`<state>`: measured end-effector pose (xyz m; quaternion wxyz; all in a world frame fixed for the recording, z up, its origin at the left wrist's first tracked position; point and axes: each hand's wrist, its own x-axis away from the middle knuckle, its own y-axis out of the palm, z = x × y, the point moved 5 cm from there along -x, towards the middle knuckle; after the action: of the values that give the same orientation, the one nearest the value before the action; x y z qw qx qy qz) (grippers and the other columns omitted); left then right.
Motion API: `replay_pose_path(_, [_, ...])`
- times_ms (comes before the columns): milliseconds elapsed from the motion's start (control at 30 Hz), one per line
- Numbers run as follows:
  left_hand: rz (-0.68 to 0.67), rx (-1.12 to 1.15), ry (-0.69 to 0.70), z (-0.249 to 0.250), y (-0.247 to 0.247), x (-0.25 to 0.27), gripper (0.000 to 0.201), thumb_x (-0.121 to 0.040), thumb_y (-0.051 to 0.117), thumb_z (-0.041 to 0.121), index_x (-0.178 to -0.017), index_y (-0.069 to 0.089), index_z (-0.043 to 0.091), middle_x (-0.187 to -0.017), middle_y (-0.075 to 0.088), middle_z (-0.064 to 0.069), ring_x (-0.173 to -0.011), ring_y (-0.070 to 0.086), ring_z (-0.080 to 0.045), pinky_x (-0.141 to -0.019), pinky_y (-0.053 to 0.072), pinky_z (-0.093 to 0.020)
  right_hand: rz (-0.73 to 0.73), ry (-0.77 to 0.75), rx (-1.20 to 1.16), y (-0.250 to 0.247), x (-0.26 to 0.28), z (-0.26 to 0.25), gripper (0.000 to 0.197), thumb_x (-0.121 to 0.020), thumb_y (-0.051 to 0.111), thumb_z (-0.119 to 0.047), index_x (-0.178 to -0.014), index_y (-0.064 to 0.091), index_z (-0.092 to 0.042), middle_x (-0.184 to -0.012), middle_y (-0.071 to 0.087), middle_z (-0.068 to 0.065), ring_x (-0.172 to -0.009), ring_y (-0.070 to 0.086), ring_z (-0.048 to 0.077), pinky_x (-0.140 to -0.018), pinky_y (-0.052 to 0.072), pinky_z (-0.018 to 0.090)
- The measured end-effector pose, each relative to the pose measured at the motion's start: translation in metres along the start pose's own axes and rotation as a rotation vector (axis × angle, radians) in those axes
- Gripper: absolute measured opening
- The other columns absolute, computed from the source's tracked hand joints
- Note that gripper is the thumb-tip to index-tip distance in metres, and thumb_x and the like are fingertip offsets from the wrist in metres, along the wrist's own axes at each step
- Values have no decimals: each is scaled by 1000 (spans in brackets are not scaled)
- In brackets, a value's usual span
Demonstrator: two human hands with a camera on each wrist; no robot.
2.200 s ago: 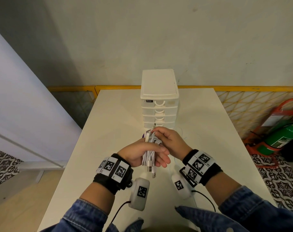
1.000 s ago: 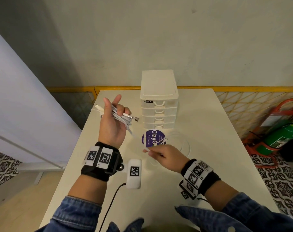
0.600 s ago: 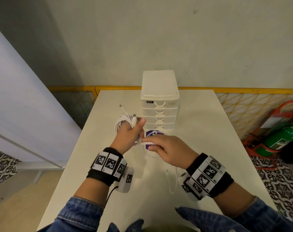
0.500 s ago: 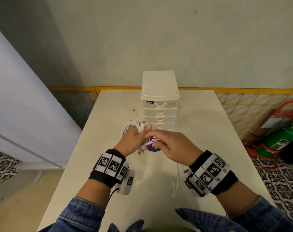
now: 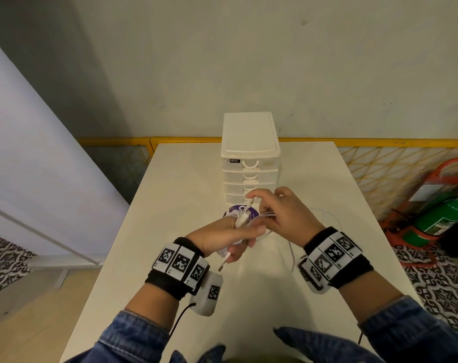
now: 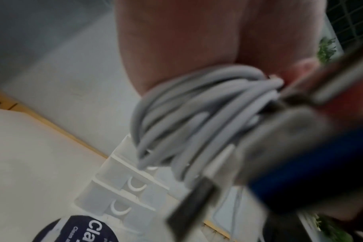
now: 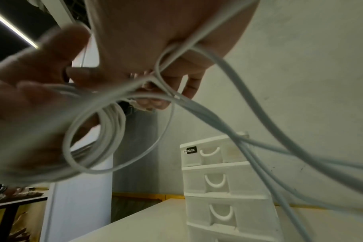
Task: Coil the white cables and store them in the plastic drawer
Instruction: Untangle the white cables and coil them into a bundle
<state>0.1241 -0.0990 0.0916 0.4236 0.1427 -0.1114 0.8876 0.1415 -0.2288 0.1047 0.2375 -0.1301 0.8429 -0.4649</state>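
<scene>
My left hand (image 5: 233, 238) grips a bundle of coiled white cable (image 5: 239, 217) (image 6: 199, 114) over the middle of the table, and a USB plug (image 5: 224, 263) hangs below its fingers. My right hand (image 5: 277, 216) is right beside it, pinching loose cable strands (image 7: 176, 91) that run to the bundle. More slack cable (image 5: 290, 254) trails down onto the table beneath the right wrist. The white plastic drawer unit (image 5: 250, 158) (image 7: 224, 176) stands just behind both hands, with all its visible drawers closed.
A round purple-labelled tub (image 5: 234, 209) (image 6: 77, 229) sits on the white table (image 5: 175, 195) in front of the drawers, partly hidden by the hands. A yellow railing (image 5: 380, 142) runs behind the table. A green extinguisher (image 5: 442, 218) stands at the right on the floor.
My left hand swung out to the left with the bundle, then came back to the centre. My right hand took up slack cable, drew it toward the bundle, and both hands now meet before the drawers.
</scene>
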Motion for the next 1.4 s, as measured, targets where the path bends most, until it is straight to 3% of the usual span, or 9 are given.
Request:
replay_pose_path(333, [-167, 501, 302, 22, -9, 9, 35, -87, 59, 40, -66, 56, 12, -34, 39, 11, -26, 38, -6, -36, 32, -16, 12, 133, -157, 35, 20, 24, 62, -90, 20, -63, -91, 59, -15, -74, 60, -1, -68, 53, 17, -64, 37, 24])
replay_pose_path(567, [-86, 738, 453, 30, -36, 19, 32, -88, 59, 35, -66, 56, 12, -32, 29, 7, -27, 42, -6, -38, 36, -17, -210, 400, -126, 78, 56, 65, 39, -96, 44, -29, -133, 45, -16, -144, 41, 3, -139, 26, 18, -105, 15, 16])
replay_pose_path(667, [4, 776, 467, 29, -49, 24, 32, -84, 64, 34, -63, 55, 11, -31, 38, 8, -25, 40, -7, -37, 35, -17, -276, 468, -154, 81, 68, 74, 60, -89, 59, -30, -141, 29, -24, -149, 33, 0, -141, 21, 17, -108, 18, 23])
replay_pose_path(867, [104, 596, 355, 25, -48, 20, 34, -90, 49, 32, -62, 53, 13, -32, 34, 9, -26, 34, -8, -37, 34, -18, -233, 390, -414, 54, 56, 47, 83, -72, 73, -10, -128, 21, -42, -125, 37, -25, -117, 38, -10, -92, 23, -1])
replay_pose_path(967, [214, 504, 265, 16, -51, 18, 34, -89, 45, 32, -63, 52, 12, -33, 31, 7, -26, 31, -10, -37, 31, -18, -169, 384, -311, 40, 42, 50, 78, -77, 59, 0, -142, 22, -20, -144, 34, 3, -134, 33, 16, -104, 23, 18])
replay_pose_path(1100, [348, 385, 174, 7, -58, 19, 33, -87, 56, 36, -65, 52, 11, -36, 30, 4, -28, 30, -13, -37, 30, -19, 127, 395, -351, 14, 30, 51, 67, -77, 45, 10, -132, 38, -26, -135, 44, 0, -122, 43, 9, -105, 34, 26])
replay_pose_path(1233, [368, 385, 152, 4, -60, 19, 32, -84, 56, 38, -66, 52, 11, -36, 29, 4, -29, 30, -13, -38, 31, -20, 248, 220, -376, 1, 22, 23, 39, -86, 49, -26, -125, 51, -28, -128, 49, -8, -122, 42, 3, -105, 28, 12])
replay_pose_path(1333, [315, 419, 169, 5, -56, 16, 33, -88, 53, 35, -65, 52, 12, -35, 29, 5, -29, 29, -12, -38, 30, -20, 83, 188, -156, 25, 17, 13, 64, -77, 49, -62, -133, 45, -31, -137, 45, -9, -131, 30, 4, -112, 16, 28])
replay_pose_path(1400, [295, 441, 178, 6, -54, 15, 32, -86, 52, 35, -64, 52, 13, -35, 29, 5, -29, 29, -12, -38, 30, -20, -27, 232, -48, 47, 18, 18, 59, -80, 50, -58, -130, 51, -27, -138, 49, -6, -136, 29, 12, -115, 12, 38])
